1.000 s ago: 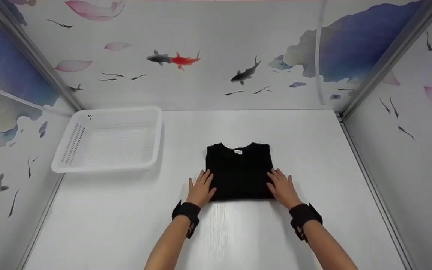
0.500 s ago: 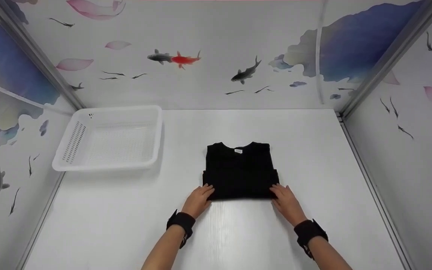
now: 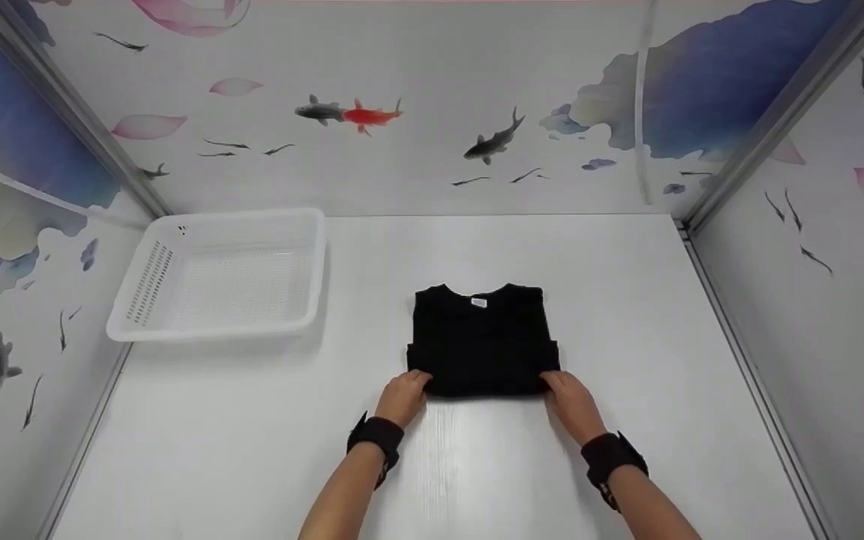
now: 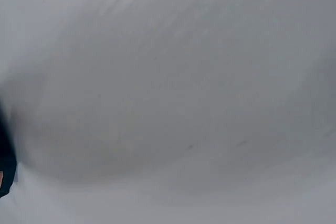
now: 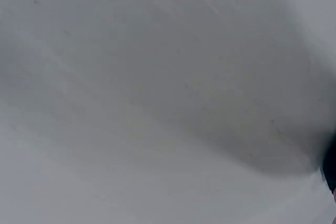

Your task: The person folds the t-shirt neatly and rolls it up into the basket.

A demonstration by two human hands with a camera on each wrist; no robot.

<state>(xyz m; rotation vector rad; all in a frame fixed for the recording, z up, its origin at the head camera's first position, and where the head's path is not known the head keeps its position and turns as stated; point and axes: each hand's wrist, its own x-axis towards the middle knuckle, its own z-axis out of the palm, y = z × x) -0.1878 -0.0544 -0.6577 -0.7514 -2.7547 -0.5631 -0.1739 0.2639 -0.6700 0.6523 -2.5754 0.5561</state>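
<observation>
A black shirt [image 3: 481,341], folded into a compact shape, lies on the white table with its neckline and a small white label toward the back. Its lower part is folded up as a wider band across the front. At the near left corner my left hand [image 3: 403,397] pinches the folded edge, thumb tucked beneath. My right hand [image 3: 573,402] grips the near right corner in the same way. Both wrists wear black bands. The left wrist view shows mostly tabletop, with a dark sliver of cloth [image 4: 5,156] at its left edge; the right wrist view has a dark sliver [image 5: 329,166] at its right edge.
A white perforated plastic basket [image 3: 301,324] stands at the back left of the white table [image 3: 252,442]. Walls printed with fish and petals enclose the table at the back [image 3: 417,180] and on both sides.
Both hands have drawn back from the shirt's sides to its near corners, and their flat fingers have curled round the front edge. The shirt has stayed nearly in place.
</observation>
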